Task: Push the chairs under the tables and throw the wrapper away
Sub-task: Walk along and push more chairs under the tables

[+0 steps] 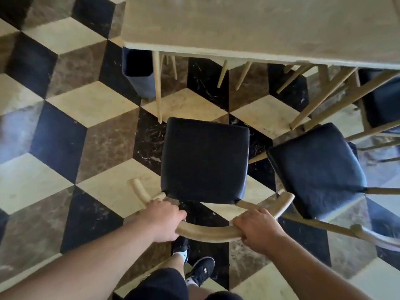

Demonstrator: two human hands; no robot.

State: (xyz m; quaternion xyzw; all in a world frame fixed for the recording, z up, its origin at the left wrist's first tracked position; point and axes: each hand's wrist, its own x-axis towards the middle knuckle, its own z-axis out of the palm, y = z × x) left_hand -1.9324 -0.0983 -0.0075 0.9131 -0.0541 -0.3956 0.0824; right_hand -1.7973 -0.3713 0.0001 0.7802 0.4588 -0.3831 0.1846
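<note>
A chair (pixel 204 159) with a dark blue cushion and a curved pale wooden backrest stands on the floor in front of a beige table (pixel 249 27). Its seat is wholly outside the table's front edge. My left hand (pixel 164 219) grips the left part of the backrest rail. My right hand (pixel 257 230) grips the right part of the same rail. A second chair (pixel 316 167) with the same cushion stands to the right, turned at an angle, also outside the table. No wrapper is in view.
A dark bin-like container (pixel 139 70) stands under the table's left corner. A further dark seat (pixel 381 98) and several pale chair legs show under the table at the right. The floor (pixel 65 118) is tiled in cream, brown and black. My legs and black shoes are below the chair.
</note>
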